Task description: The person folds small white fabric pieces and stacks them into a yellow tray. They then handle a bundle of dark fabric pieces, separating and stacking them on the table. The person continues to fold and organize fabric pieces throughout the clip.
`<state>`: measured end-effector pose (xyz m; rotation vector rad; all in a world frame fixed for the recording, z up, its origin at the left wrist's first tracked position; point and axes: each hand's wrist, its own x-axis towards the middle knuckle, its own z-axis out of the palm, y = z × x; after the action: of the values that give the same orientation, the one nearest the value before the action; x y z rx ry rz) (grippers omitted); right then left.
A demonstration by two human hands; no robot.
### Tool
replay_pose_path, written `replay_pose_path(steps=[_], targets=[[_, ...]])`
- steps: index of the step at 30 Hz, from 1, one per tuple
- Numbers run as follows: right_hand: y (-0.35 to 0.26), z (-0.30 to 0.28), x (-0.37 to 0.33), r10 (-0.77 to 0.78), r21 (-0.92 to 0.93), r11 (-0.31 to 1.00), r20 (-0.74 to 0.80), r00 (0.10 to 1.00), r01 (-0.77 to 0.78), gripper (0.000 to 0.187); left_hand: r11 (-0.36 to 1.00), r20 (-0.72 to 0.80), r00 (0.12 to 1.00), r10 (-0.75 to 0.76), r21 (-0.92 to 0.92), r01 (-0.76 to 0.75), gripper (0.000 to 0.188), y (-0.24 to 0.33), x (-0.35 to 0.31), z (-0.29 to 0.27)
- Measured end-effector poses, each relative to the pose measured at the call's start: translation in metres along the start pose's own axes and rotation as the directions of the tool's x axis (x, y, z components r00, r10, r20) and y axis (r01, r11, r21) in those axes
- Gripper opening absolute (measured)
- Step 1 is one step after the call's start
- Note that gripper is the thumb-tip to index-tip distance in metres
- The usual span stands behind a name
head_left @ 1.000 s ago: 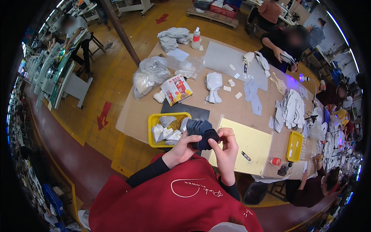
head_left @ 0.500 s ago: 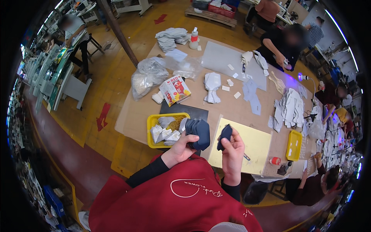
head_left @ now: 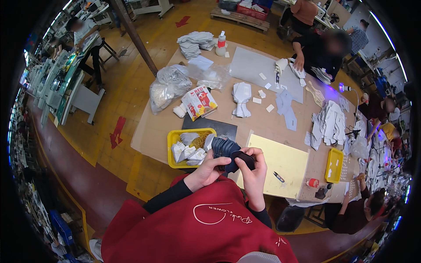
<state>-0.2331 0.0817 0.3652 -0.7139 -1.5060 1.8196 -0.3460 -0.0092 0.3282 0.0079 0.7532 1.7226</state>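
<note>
A thick stack of dark navy cut pieces [head_left: 222,147], seemingly fabric, is gripped in my left hand [head_left: 207,172], its thumb pressed on the front face. My right hand [head_left: 254,175] pinches a single dark piece [head_left: 244,160] between thumb and fingers, right against the stack's front end. The two hands almost meet just above the table's near edge. Behind the stack, a yellow tray [head_left: 170,150] holds folded white pieces and a heap of yellowish rubber bands. To the right, small thread snips [head_left: 279,177] lie on a pale yellow sheet [head_left: 287,158].
Beyond the tray are a plastic bag [head_left: 169,87], a printed box [head_left: 199,103] and a white bottle [head_left: 220,44]. White piles [head_left: 328,122] and a second yellow tray [head_left: 334,164] stand on the right. A co-worker [head_left: 322,52] handles white pieces at the far side.
My right hand has moved left with its dark piece and now meets the stack, uncovering the snips. The stack has fanned and turned. Across the table, the co-worker's hand has reached onto white pieces.
</note>
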Motion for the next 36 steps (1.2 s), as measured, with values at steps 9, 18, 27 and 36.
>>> replay_pose_path(steps=[9, 18, 27, 36], targets=[[-0.007, 0.001, -0.003, 0.201, 0.408, 0.897, -0.044, 0.979, -0.166, 0.039, 0.998, 0.030, 1.000, 0.008, -0.069, -0.006, 0.055, -0.003, 0.000, -0.004], [-0.022, -0.014, 0.000, 0.225, 0.456, 0.879, -0.133, 0.965, -0.142, 0.042, 0.987, -0.070, 0.995, -0.073, -0.146, 0.062, 0.060, 0.003, 0.002, -0.016], [0.008, -0.001, 0.000, 0.197, 0.304, 0.941, -0.135, 0.971, -0.149, 0.024, 0.995, -0.065, 0.997, -0.047, -0.090, 0.041, 0.054, 0.005, 0.000, -0.004], [-0.011, -0.016, 0.002, 0.236, 0.341, 0.921, -0.094, 0.967, -0.191, 0.035, 0.990, -0.061, 0.995, -0.084, -0.116, 0.077, 0.049, 0.004, 0.004, -0.015]])
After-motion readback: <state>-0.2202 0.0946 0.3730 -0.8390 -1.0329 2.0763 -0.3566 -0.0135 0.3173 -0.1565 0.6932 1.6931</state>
